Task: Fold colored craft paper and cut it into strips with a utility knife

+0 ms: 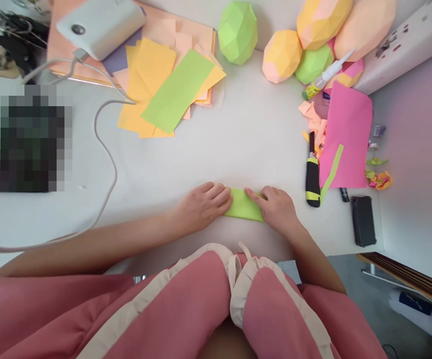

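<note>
A folded strip of lime-green paper (244, 204) lies on the white table near its front edge. My left hand (208, 202) is over the strip's left end, its fingers together and bent down onto the paper. At the other end my right hand (276, 207) grips the paper, the index finger stretched along the upper edge and the other fingers curled. My right thumb is mostly hidden. Beyond my hands, a flat green sheet (178, 92) rests on a loose pile of orange papers (150, 70).
A yellow-and-black cutter (312, 174) lies to the right, beside a pink sheet (348, 139) and a black phone-like object (363, 221). Faceted paper shapes (237, 32) stand at the back, near a glue tube (326, 75). A white cable (106, 154) runs from a power bank (100, 27).
</note>
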{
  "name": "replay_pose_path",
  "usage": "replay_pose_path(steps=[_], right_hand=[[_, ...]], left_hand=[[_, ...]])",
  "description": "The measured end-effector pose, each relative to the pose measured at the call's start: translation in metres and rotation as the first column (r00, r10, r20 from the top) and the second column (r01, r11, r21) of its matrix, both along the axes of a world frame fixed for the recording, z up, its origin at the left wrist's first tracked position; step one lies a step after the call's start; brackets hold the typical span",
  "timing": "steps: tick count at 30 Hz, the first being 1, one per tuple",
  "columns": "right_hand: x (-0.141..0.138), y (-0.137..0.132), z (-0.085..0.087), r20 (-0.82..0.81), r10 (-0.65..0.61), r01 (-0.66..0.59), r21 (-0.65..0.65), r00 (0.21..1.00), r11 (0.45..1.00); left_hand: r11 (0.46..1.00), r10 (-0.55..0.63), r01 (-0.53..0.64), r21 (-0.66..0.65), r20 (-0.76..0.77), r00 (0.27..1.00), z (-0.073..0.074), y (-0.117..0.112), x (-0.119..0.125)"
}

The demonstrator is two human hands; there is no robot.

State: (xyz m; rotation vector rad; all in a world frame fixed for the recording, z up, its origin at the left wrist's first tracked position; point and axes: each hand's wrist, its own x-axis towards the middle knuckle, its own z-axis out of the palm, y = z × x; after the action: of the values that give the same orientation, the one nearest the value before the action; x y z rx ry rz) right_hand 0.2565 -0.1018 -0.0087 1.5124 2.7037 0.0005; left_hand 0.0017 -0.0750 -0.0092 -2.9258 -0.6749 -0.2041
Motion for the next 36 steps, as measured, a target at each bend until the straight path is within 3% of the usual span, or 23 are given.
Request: replay_pose_path(steps=[4,6,8,11,13,15,18,23,26,30,36], right_hand=[[0.011,-0.017,0.009,-0.114,-0.215,0.223,0.066,0.970,0.972],[0.015,-0.032,0.011,-0.265,-0.381,0.425,0.133,0.886,0.896],[0.015,-0.045,0.008,-0.452,-0.519,0.625,0.115,0.725,0.772],[0.008,-0.059,0.001,-0.651,-0.627,0.793,-0.061,0.429,0.606],[0.003,-0.062,-0.004,-0.703,-0.650,0.826,-0.159,0.290,0.541],[0.000,-0.063,-0.006,-0.713,-0.663,0.837,-0.205,0.228,0.508],[0.000,-0.065,-0.007,-0.692,-0.675,0.830,-0.201,0.255,0.520],[0.000,-0.070,-0.009,-0.609,-0.644,0.786,-0.054,0.463,0.616],[-0.002,-0.074,-0.011,-0.558,-0.634,0.766,0.004,0.536,0.643],[-0.004,-0.076,-0.011,-0.523,-0.637,0.762,0.039,0.566,0.646],[-0.006,-0.076,-0.009,-0.511,-0.646,0.764,0.036,0.568,0.644]], left_hand=[[1.000,-0.018,0.018,0.014,0.019,1.000,0.001,0.001,0.002],[0.999,-0.035,0.035,0.000,0.031,0.999,0.002,0.001,0.003],[0.999,-0.041,0.042,-0.010,0.039,0.998,0.002,0.001,0.002],[0.999,-0.047,0.048,-0.024,0.035,0.998,0.002,-0.001,0.003],[0.997,-0.055,0.057,-0.043,0.032,0.998,0.003,-0.002,0.003],[0.996,-0.061,0.063,-0.064,0.039,0.997,0.003,-0.003,0.005],[0.997,-0.054,0.058,-0.056,0.057,0.997,0.001,-0.003,0.007],[0.998,-0.060,0.059,0.012,0.073,0.996,-0.004,-0.005,0.011],[0.998,-0.051,0.049,0.038,0.054,0.997,-0.003,-0.005,0.011],[0.997,-0.052,0.048,0.053,0.082,0.995,-0.001,-0.006,0.010],[0.998,-0.018,0.022,-0.052,0.066,0.998,-0.001,-0.008,0.007]])
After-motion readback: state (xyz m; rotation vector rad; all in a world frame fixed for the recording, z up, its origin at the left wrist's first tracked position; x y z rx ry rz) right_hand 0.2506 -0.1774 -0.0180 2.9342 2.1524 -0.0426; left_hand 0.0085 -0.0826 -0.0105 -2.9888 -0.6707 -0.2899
